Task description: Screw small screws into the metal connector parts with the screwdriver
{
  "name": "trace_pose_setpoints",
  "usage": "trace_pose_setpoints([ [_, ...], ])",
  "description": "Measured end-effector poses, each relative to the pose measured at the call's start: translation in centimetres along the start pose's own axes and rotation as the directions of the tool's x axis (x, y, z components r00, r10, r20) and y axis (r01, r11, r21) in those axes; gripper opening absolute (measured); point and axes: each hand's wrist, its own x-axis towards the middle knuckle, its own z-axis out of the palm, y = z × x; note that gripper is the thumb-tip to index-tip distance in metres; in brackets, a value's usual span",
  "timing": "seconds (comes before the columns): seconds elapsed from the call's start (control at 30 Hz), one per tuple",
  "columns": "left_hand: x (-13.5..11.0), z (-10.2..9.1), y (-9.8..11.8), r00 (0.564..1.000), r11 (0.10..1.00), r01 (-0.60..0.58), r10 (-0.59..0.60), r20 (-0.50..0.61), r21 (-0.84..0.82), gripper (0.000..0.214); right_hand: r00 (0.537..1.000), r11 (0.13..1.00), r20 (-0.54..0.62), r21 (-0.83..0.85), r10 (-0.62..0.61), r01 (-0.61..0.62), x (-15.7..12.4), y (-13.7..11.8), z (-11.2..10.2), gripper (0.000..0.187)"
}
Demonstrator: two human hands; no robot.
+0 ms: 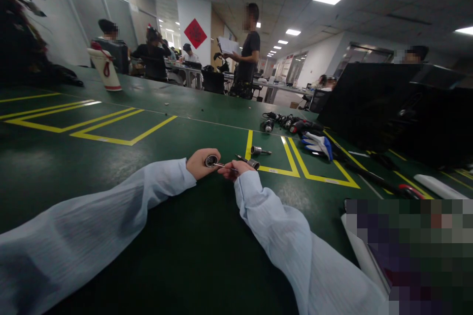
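Observation:
My left hand [201, 163] is wrapped around a round, cup-shaped metal part [211, 160], its open end facing right toward the camera. Pinched in my right hand [236, 170] is a thin metal rod [220, 165], whose tip reaches the rim of that part; whether it goes inside is too small to tell. Just beyond my right hand lies a metal cup with a dark shaft [253, 163], partly covered by the fingers. A similar metal cup with a shaft [260, 150] rests a little farther back on the green table [177, 138].
Yellow tape rectangles [277, 172] mark the table. Toward the back right are dark tools with cables [283, 122] and a blue-and-white glove [318, 145]. A white cup [106, 68] stands back left, and a black monitor [369, 93] at right. Beyond, a person [248, 49] stands holding papers.

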Motion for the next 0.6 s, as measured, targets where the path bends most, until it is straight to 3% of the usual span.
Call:
trace_pose_setpoints([
  [0.1,-0.04,-0.04,0.10,0.998,0.999,0.018,-0.015,-0.055,0.039,0.022,1.000,1.000,0.014,0.010,0.013,-0.013,-0.10,0.22,0.24,0.017],
  [0.27,-0.09,-0.07,0.26,0.989,0.982,0.063,-0.039,-0.140,0.177,0.022,0.996,0.997,0.048,-0.036,-0.072,0.074,-0.41,0.68,0.72,0.016],
  [0.6,0.13,-0.21,0.51,0.987,0.996,0.065,-0.057,-0.147,0.052,0.021,0.986,0.987,0.079,0.054,0.150,-0.154,0.33,0.21,0.08,0.021],
])
